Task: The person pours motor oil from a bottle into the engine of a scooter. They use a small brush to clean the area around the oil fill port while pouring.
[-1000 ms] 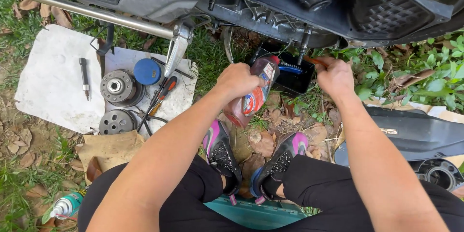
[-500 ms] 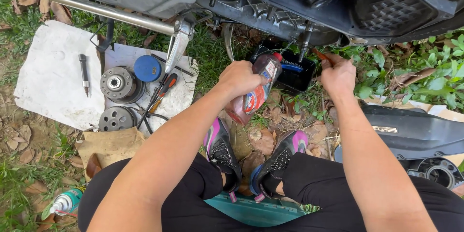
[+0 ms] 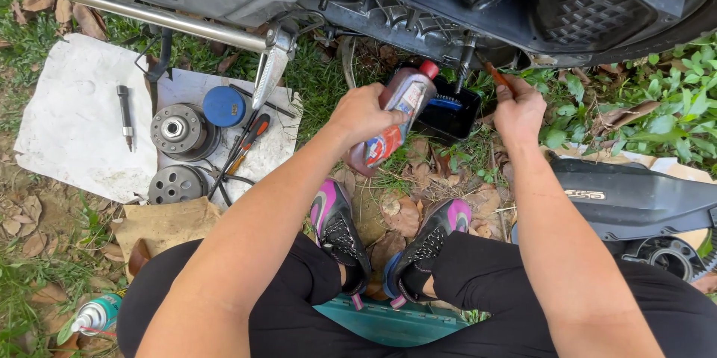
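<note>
The scooter underside (image 3: 448,0) fills the top of the view, lifted over grass, and serves as the landmark; one black body panel (image 3: 635,197) lies off the machine, below and right of it; left of it and lower, two pale sheets (image 3: 67,126) are spread on the ground, with a piece of brown cardboard (image 3: 160,223) at their lower edge.

Directly beneath the engine sits one black drain pan (image 3: 452,115). The left hand (image 3: 362,115) is clenched round one oil bottle (image 3: 396,115), red-capped and tilted with its neck up toward the engine, just beside the pan. The right hand (image 3: 519,108) pinches a thin brownish tool (image 3: 498,76) pointed up at the underside; what its tip meets cannot be made out.

Judging by the layout, the strip-down is done and the oil work is mid-way: the pan is placed, the bottle is capped, so filling seems not yet begun; the removed parts remain to be refitted.

On the sheets: two round clutch or pulley parts (image 3: 175,130), one blue cap (image 3: 224,106), one bolt-like shaft (image 3: 125,115), one red-handled screwdriver (image 3: 250,138). One spray can (image 3: 97,313) lies far below and left.
</note>
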